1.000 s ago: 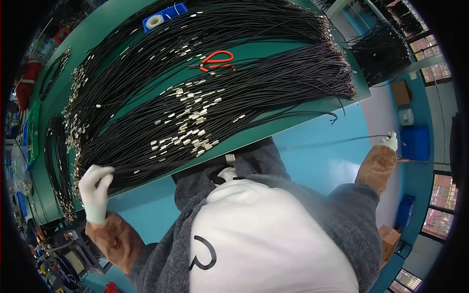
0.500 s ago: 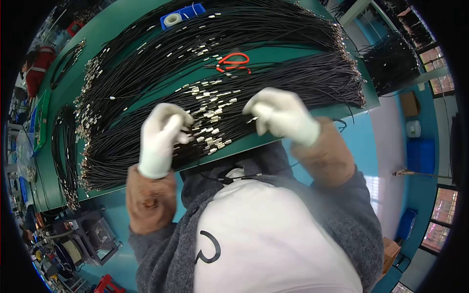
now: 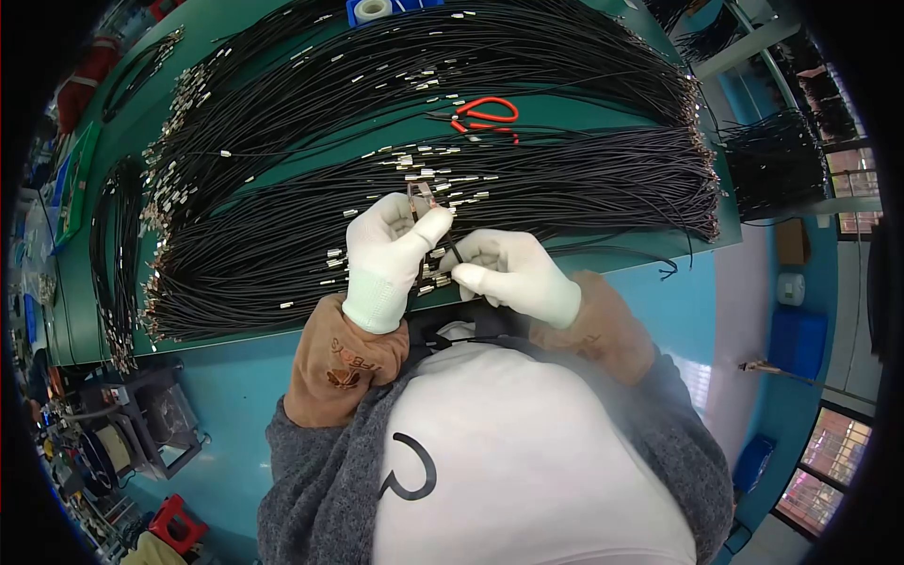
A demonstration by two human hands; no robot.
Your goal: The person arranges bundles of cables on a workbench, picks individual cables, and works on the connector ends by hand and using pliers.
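My left hand (image 3: pixel 388 252), in a white glove, is closed with thumb and fingers pinching black cable near its end. Small copper-coloured cable ends (image 3: pixel 422 196) stick up past its fingertips; their exact form is too small to tell. Just to the right, my gloved right hand (image 3: pixel 518 275) pinches a short stretch of black cable (image 3: pixel 456 252) between thumb and fingers. Both hands are over the near edge of a wide bundle of black cables (image 3: pixel 584 184). White tags or sleeves (image 3: pixel 424 173) sit along the middle of that bundle.
Red-handled scissors or snips (image 3: pixel 490 113) lie between the near bundle and a second cable bundle (image 3: pixel 311 89). A roll of tape (image 3: pixel 373 9) rests in a blue tray (image 3: pixel 414 8) at the back. Smaller cable bundles (image 3: pixel 118 264) lie on the left of the green table (image 3: pixel 311 169).
My hands have come together from apart, the right moving left and the left moving right. Copper-coloured cable ends now show above my left fingertips. The view has shifted slightly.
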